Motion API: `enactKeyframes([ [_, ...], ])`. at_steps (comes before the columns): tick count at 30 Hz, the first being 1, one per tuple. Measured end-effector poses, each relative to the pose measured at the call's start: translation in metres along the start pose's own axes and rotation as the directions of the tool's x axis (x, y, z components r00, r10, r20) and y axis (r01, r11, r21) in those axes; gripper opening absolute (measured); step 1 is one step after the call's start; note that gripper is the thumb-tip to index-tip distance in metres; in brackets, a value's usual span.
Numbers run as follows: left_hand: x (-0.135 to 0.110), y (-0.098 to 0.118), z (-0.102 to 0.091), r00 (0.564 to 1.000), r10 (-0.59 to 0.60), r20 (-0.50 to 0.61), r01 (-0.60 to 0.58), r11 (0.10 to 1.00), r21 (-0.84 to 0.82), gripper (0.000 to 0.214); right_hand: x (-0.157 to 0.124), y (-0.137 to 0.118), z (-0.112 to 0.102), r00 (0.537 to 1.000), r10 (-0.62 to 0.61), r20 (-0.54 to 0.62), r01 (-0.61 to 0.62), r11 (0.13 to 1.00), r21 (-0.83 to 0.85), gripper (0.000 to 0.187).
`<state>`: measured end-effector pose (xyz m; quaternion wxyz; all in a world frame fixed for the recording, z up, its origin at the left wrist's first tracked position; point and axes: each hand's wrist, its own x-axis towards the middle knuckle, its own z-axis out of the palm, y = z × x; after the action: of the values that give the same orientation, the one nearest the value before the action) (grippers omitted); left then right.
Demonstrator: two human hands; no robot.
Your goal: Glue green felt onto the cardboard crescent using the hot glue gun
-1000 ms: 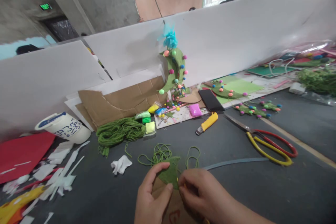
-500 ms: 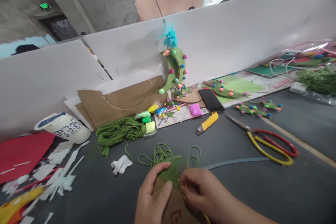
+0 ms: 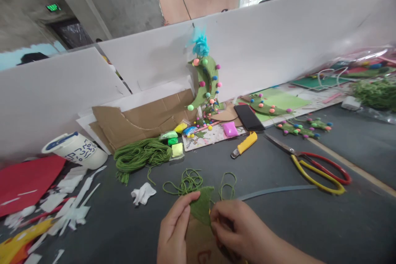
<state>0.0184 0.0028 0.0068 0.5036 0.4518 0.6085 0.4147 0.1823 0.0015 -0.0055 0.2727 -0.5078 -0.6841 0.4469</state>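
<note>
At the bottom middle, my left hand (image 3: 173, 235) pinches the left edge of a green felt piece (image 3: 202, 205) that lies on a piece of brown cardboard (image 3: 201, 246). My right hand (image 3: 236, 227) grips the same felt piece from the right, fingers curled at its edge. Loose green yarn (image 3: 186, 181) loops on the grey table just beyond the felt and trails toward my fingers.
Yellow-and-red scissors (image 3: 315, 166) and a yellow utility knife (image 3: 244, 145) lie to the right. A green yarn skein (image 3: 140, 156), a white tub (image 3: 76, 150), red paper (image 3: 24, 181), paper scraps (image 3: 74, 206) are left. A pom-pom felt crescent (image 3: 207, 80) leans on the white partition.
My left thumb has slid up along the felt's edge, and the felt has tipped slightly right. My right hand stays clenched at the felt.
</note>
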Motion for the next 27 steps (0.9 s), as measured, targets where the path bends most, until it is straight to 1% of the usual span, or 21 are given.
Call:
enactKeyframes([
  [3, 0.0, 0.002, 0.001, 0.999, 0.041, 0.004, -0.041, 0.999, 0.018, 0.027, 0.0, -0.001, -0.001, 1.0, 0.008, -0.017, -0.008, 1.0, 0.011, 0.016],
  [5, 0.0, 0.003, 0.002, 0.998, 0.066, 0.012, -0.066, 0.998, 0.022, 0.031, 0.001, 0.0, -0.002, 0.999, 0.009, -0.031, -0.008, 1.0, 0.026, 0.015],
  [7, 0.0, 0.004, 0.003, 0.997, 0.075, 0.009, -0.075, 0.997, 0.033, 0.034, 0.001, 0.001, -0.003, 0.999, 0.013, -0.042, -0.011, 0.999, 0.036, 0.014],
  [11, 0.002, 0.004, 0.004, 0.995, 0.094, -0.015, -0.094, 0.995, 0.036, 0.033, 0.001, 0.001, -0.003, 0.999, 0.013, -0.045, -0.012, 1.0, 0.022, 0.013],
  [12, 0.002, 0.004, 0.004, 0.995, 0.095, -0.006, -0.094, 0.995, 0.042, 0.033, 0.0, 0.001, -0.003, 0.999, 0.015, -0.042, -0.014, 1.0, 0.024, 0.013],
  [16, 0.002, 0.006, 0.005, 0.996, 0.088, 0.028, -0.09, 0.988, 0.123, 0.037, 0.0, 0.0, -0.002, 0.999, 0.009, -0.051, -0.008, 1.0, 0.025, 0.013],
  [18, 0.002, 0.006, 0.005, 0.994, 0.107, 0.003, -0.106, 0.983, 0.15, 0.036, -0.001, 0.0, -0.001, 0.998, 0.001, -0.061, 0.0, 1.0, 0.018, 0.013],
  [21, 0.002, 0.002, 0.004, 0.994, 0.109, -0.015, -0.107, 0.989, 0.104, 0.035, -0.001, -0.001, -0.002, 0.998, 0.009, -0.056, -0.004, 0.997, 0.078, 0.013],
  [25, 0.002, -0.007, 0.003, 0.992, 0.111, 0.056, -0.11, 0.994, -0.018, 0.04, -0.003, -0.006, -0.006, 0.998, 0.048, -0.04, -0.036, 0.963, 0.268, 0.011],
  [27, 0.0, -0.009, 0.004, 0.988, 0.139, 0.064, -0.135, 0.989, -0.064, 0.042, -0.004, -0.009, -0.008, 0.997, 0.047, -0.059, -0.027, 0.95, 0.311, 0.011],
])
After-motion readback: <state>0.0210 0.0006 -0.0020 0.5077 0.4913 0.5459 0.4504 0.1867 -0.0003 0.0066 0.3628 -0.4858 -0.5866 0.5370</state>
